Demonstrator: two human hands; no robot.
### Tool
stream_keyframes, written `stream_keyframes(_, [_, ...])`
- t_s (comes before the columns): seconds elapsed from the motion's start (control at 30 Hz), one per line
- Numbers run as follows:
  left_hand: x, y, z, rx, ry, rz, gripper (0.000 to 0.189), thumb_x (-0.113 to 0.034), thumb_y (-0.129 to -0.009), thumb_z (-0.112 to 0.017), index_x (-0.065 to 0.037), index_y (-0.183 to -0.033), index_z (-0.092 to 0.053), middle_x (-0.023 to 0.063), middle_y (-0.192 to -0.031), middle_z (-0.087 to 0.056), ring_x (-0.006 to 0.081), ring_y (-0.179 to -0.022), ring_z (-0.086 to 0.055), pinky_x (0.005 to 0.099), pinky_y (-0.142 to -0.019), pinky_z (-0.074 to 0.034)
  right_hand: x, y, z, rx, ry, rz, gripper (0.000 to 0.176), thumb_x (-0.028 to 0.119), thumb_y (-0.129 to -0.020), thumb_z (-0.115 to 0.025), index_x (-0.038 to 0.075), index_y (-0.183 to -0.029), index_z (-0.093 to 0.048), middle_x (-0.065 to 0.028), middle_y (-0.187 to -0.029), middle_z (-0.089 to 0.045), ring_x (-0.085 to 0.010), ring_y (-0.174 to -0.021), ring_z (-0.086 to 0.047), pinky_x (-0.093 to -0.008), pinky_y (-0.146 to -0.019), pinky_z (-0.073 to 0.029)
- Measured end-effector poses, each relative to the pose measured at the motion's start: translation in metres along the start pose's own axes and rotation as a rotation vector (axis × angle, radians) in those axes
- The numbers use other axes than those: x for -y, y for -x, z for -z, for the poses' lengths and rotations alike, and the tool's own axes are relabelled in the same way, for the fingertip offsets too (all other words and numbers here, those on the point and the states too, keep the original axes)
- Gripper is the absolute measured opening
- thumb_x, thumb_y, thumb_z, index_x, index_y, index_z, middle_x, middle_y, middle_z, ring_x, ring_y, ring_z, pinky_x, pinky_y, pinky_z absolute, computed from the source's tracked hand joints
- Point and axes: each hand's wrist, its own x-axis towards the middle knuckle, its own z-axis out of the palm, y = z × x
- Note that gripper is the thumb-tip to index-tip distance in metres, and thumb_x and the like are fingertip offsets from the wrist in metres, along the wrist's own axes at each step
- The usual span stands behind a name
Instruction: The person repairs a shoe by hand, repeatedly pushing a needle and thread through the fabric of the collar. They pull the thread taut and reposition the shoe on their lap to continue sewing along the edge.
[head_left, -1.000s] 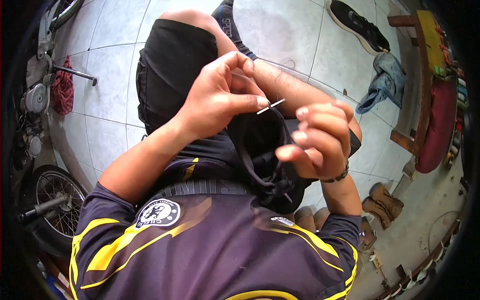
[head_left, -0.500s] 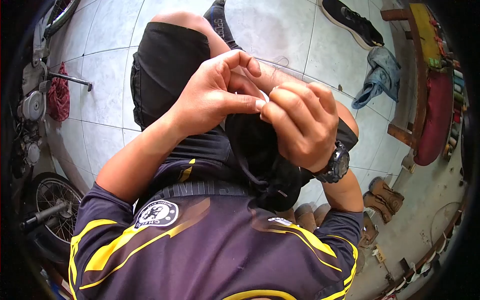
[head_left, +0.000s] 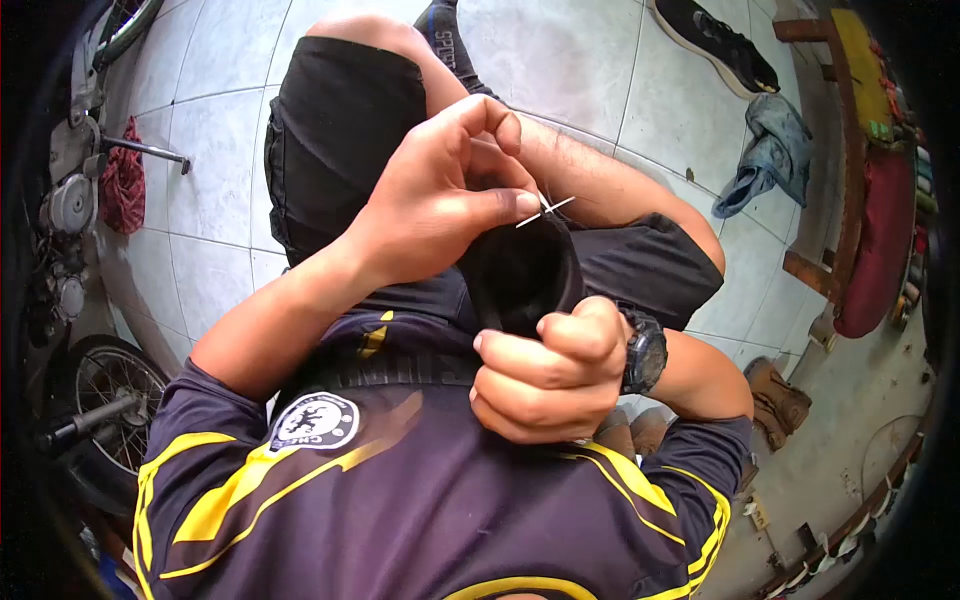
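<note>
My left hand [head_left: 450, 190] is closed, its thumb and finger pinching the upper rim of a black hollow item [head_left: 525, 265] that looks like a shoe or a cloth pouch; its kind is not clear. Beside the thumb tip, a thin white needle-like stick [head_left: 562, 205] slants across the rim, crossed by a short white piece. My right hand [head_left: 555, 375], with a black watch on the wrist, is curled into a loose fist at the lower edge of the black item, close to my shirt. Whatever its fingers hold is hidden.
Crossed legs in black shorts [head_left: 345, 130] lie under the hands on a tiled floor. A black shoe [head_left: 715, 45] and a blue cloth [head_left: 770, 150] lie at the right, near a wooden bench [head_left: 845, 150]. Brown boots [head_left: 775, 400] stand lower right. A motorbike wheel [head_left: 105, 410] is at left.
My right hand has moved from the left fingertips down towards my shirt. The crossed white pieces and the hollow of the black item now show. My left hand has stayed nearly in place.
</note>
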Motion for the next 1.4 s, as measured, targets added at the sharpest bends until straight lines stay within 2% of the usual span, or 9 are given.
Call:
stream_keyframes(0.03, [-0.001,-0.001,0.003,0.039,0.035,0.009,0.035,0.007,-0.088,-0.073,-0.004,-0.109,-0.046,0.0109,-0.092,-0.072,0.0121,-0.089,-0.069,0.0254,-0.080,-0.055,0.002,-0.005,-0.001,-0.094,-0.047,-0.005,0.026,0.018,-0.064,-0.077,0.013,-0.088,-0.069,0.0033,-0.090,-0.065,-0.0156,-0.086,-0.069,-0.0277,-0.075,-0.043])
stream_keyframes(0.13, [0.004,-0.003,0.011,0.074,0.082,0.000,0.036,0.005,-0.089,-0.074,-0.004,-0.110,-0.047,0.0120,-0.093,-0.073,0.0131,-0.090,-0.069,0.0262,-0.082,-0.056,-0.017,0.013,0.027,-0.130,0.021,-0.642,0.026,0.018,-0.073,-0.081,0.011,-0.096,-0.071,-0.0028,-0.099,-0.069,-0.0193,-0.086,-0.069,-0.0310,-0.079,-0.046])
stream_keyframes(0.23, [0.009,-0.006,0.015,0.079,0.089,-0.009,0.037,0.006,-0.089,-0.075,-0.004,-0.111,-0.047,0.0122,-0.093,-0.073,0.0146,-0.091,-0.070,0.0264,-0.083,-0.056,-0.023,0.008,0.029,0.062,-0.048,-0.971,0.028,0.015,-0.077,-0.083,0.007,-0.102,-0.073,-0.0078,-0.101,-0.070,-0.0270,-0.090,-0.068,-0.0347,-0.081,-0.048])
stream_keyframes(0.27, [0.008,-0.007,0.017,0.114,0.100,0.030,0.042,0.006,-0.089,-0.074,-0.009,-0.114,-0.044,0.0130,-0.097,-0.074,0.0137,-0.094,-0.069,0.0245,-0.084,-0.054,-0.023,0.016,0.023,0.051,-0.068,-0.934,0.025,0.013,-0.078,-0.081,0.007,-0.100,-0.072,-0.0073,-0.099,-0.069,-0.0271,-0.088,-0.068,-0.0355,-0.079,-0.049])
stream_keyframes(0.5, [0.009,-0.010,0.021,0.174,0.037,-0.010,0.040,0.004,-0.089,-0.076,-0.005,-0.114,-0.046,0.0130,-0.096,-0.074,0.0144,-0.094,-0.071,0.0260,-0.087,-0.055,-0.041,0.024,0.016,0.069,-0.165,-0.781,0.022,-0.004,-0.075,-0.076,0.004,-0.095,-0.071,-0.0086,-0.091,-0.067,-0.0287,-0.079,-0.066,-0.0362,-0.066,-0.053])
stream_keyframes(0.63, [0.011,-0.013,0.020,0.169,0.045,-0.014,0.041,0.004,-0.089,-0.076,-0.006,-0.114,-0.045,0.0115,-0.095,-0.073,0.0138,-0.093,-0.070,0.0257,-0.087,-0.055,-0.047,0.025,0.009,0.093,-0.157,-0.752,0.018,0.005,-0.074,-0.076,0.004,-0.090,-0.067,-0.0079,-0.086,-0.063,-0.0279,-0.077,-0.066,-0.0386,-0.068,-0.054])
stream_keyframes(0.8, [0.010,-0.015,0.015,0.177,0.069,-0.002,0.044,0.007,-0.089,-0.074,-0.009,-0.109,-0.039,0.0150,-0.096,-0.073,0.0142,-0.094,-0.068,0.0255,-0.085,-0.054,-0.044,0.032,0.000,0.059,-0.153,-0.716,0.018,0.001,-0.073,-0.073,0.000,-0.089,-0.066,-0.0110,-0.086,-0.064,-0.0285,-0.076,-0.066,-0.0380,-0.067,-0.054])
stream_keyframes(1.0, [0.016,-0.024,0.016,0.183,0.089,-0.006,0.043,0.005,-0.089,-0.076,-0.009,-0.110,-0.041,0.0122,-0.093,-0.072,0.0141,-0.092,-0.070,0.0246,-0.085,-0.054,-0.044,0.029,0.005,0.068,-0.169,-0.785,0.021,-0.006,-0.070,-0.074,0.002,-0.088,-0.067,-0.0096,-0.085,-0.066,-0.0271,-0.074,-0.066,-0.0358,-0.063,-0.054])
stream_keyframes(1.4, [0.008,-0.016,0.014,0.189,0.028,-0.017,0.044,0.004,-0.089,-0.077,-0.008,-0.112,-0.042,0.0117,-0.092,-0.072,0.0147,-0.092,-0.071,0.0259,-0.085,-0.056,-0.039,0.023,0.014,0.057,-0.111,-0.764,0.018,-0.004,-0.073,-0.074,0.003,-0.088,-0.066,-0.0096,-0.086,-0.065,-0.0292,-0.076,-0.065,-0.0370,-0.064,-0.053])
